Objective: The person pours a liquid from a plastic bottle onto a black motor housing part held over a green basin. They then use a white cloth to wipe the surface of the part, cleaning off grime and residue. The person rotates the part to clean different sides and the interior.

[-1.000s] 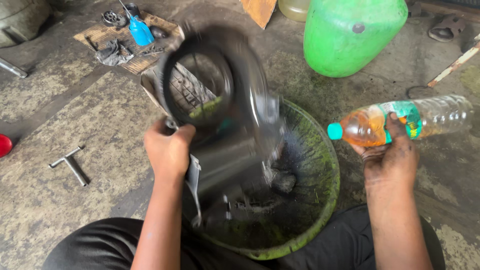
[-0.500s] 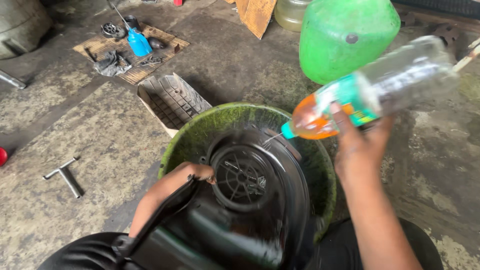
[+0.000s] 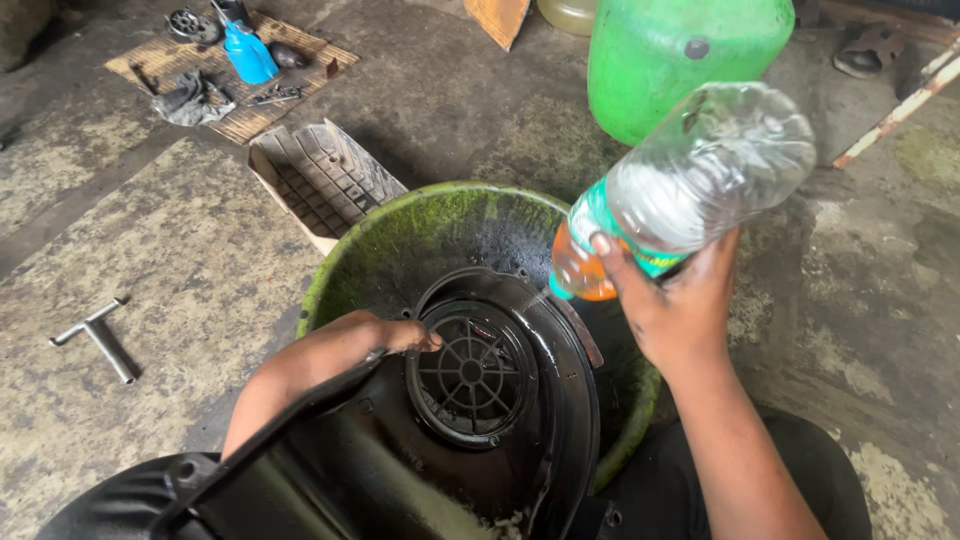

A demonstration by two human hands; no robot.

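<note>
Black plastic housing (image 3: 470, 440), a large dark cover with a round vented grille (image 3: 472, 372) in its middle, sits tilted in a green basin (image 3: 400, 235) on the concrete floor (image 3: 180, 250), low in the head view and just in front of the person's knees. Its grille faces up and slightly toward the far rim, so that liquid running off would fall into the basin rather than onto the floor.

The left hand (image 3: 385, 335) rests on the housing's upper edge beside the grille, fingers curled over the rim to steady the part at that angle. The right hand (image 3: 675, 300) is wrapped firmly around a clear plastic bottle (image 3: 690, 185) with an orange-tinted neck, held upended with its mouth pointing down at the grille; a thin stream appears to run from it onto the vanes.

Behind the basin stands a green jerrycan (image 3: 680, 55). To the left lie a ribbed tray-like cover (image 3: 325, 180), a metal T-handled wrench (image 3: 100, 335), and a piece of cardboard (image 3: 290, 95) carrying a blue oil can (image 3: 248, 52), a rag and small parts, all well apart from the hands.
</note>
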